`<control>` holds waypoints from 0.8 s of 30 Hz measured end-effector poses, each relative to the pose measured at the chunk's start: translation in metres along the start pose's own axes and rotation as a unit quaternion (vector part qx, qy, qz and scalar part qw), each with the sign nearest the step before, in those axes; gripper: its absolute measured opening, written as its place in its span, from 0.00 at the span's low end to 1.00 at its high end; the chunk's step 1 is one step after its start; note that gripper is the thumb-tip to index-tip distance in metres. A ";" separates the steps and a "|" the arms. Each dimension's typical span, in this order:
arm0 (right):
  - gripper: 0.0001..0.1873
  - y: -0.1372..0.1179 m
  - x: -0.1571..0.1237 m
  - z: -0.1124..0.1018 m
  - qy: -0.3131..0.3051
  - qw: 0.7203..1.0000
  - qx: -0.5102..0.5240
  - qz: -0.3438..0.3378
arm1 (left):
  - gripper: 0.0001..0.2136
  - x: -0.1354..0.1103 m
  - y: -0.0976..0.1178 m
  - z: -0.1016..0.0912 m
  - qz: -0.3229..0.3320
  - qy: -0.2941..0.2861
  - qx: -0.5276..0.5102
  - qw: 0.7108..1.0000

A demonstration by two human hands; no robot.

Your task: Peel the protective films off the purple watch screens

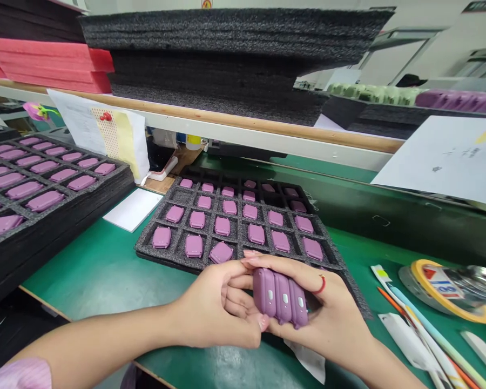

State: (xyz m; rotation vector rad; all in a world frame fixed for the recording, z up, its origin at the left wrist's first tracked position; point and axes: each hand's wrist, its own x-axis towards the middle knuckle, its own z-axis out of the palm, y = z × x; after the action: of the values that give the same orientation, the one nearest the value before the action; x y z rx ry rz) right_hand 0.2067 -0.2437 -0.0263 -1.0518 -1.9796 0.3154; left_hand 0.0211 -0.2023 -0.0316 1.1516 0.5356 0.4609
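Note:
Three purple watch cases point(281, 297), rounded squares with a small silver button on the side of each, are pressed together in a row between my hands. My right hand point(328, 302) wraps round the row from the right, a red ring-like band on one finger. My left hand point(227, 305) closes on its left end, the thumb at the lower edge and the other fingers curled behind. Just beyond lies a black foam tray point(146, 246) with similar purple cases in many of its pockets; some pockets hold none. My hands cover part of its front edge.
A stack of filled foam trays point(65, 208) stands at left, a white pad point(133, 209) beside it. At right lie a tape roll point(445, 292), a toothbrush point(409, 324) and pens. Black foam sheets point(227, 59) sit on the shelf above. White tissue point(308, 359) is under my right hand.

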 end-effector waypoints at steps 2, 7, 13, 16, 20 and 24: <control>0.31 0.000 0.000 0.001 0.001 1.000 -0.006 -0.001 | 0.19 0.000 -0.001 -0.001 0.005 -0.001 0.002 1.000; 0.29 0.000 0.000 0.002 0.003 1.000 -0.015 -0.007 | 0.17 0.001 -0.002 -0.002 0.017 -0.010 0.014 1.000; 0.29 0.000 -0.001 0.002 0.005 1.000 -0.014 -0.007 | 0.19 0.002 -0.002 -0.002 0.014 -0.011 0.010 1.000; 0.29 0.000 -0.001 0.003 0.002 1.000 -0.010 -0.010 | 0.20 0.001 -0.004 -0.004 0.013 -0.014 -0.009 1.000; 0.30 -0.001 0.000 0.004 0.005 1.000 0.001 -0.005 | 0.20 0.000 -0.003 -0.006 0.042 -0.029 -0.047 0.998; 0.30 0.000 0.001 0.003 0.009 1.000 0.014 0.007 | 0.21 -0.001 -0.002 -0.006 0.043 -0.038 -0.055 0.997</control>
State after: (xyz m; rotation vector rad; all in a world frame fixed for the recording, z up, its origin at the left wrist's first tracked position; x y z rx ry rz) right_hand 0.2038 -0.2429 -0.0280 -1.0490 -1.9476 0.3395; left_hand 0.0165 -0.1990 -0.0348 1.0843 0.3912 0.5120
